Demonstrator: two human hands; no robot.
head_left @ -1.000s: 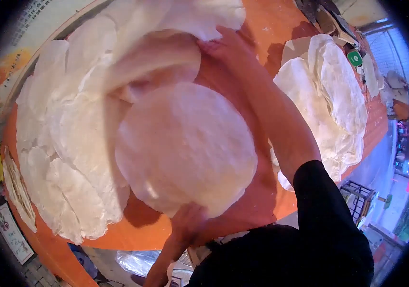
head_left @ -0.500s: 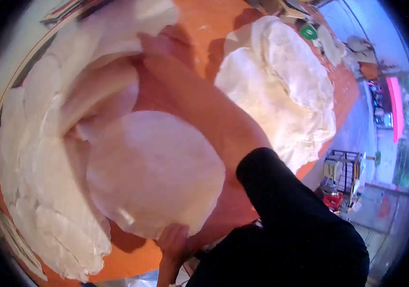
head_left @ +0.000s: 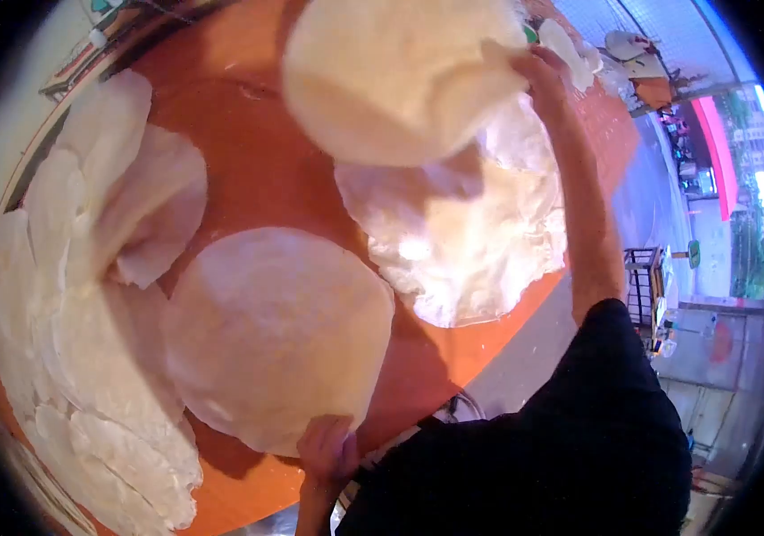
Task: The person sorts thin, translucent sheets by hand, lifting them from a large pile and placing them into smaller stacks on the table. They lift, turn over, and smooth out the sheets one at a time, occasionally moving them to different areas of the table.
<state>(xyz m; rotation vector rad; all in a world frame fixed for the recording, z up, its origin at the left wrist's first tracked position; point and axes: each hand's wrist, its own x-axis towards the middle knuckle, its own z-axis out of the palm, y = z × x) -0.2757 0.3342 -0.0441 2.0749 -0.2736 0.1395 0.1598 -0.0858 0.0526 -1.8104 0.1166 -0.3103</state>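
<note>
My left hand [head_left: 328, 447] is closed on the near edge of a pale, thin round flatbread [head_left: 279, 339], which spreads out over the orange table. Farther up, my right hand [head_left: 538, 67] grips the right edge of a second round flatbread [head_left: 391, 80], slightly blurred and raised above the surface. Partly beneath that raised sheet lies a stack of wrinkled flatbreads [head_left: 471, 241]. Along the left side runs a long row of overlapping flatbreads [head_left: 69, 295], with one folded sheet [head_left: 167, 196] sticking out from it.
The orange table [head_left: 248, 134] has a curved near edge. Behind the stack, at the far right, sit a white cloth-like piece [head_left: 570, 54] and plastic bags. A dark metal rack [head_left: 643, 277] stands on the floor to the right.
My right hand has swung from the row on the left over to the right, carrying a flatbread across to above the stack. My left hand stays at the nearer sheet's edge.
</note>
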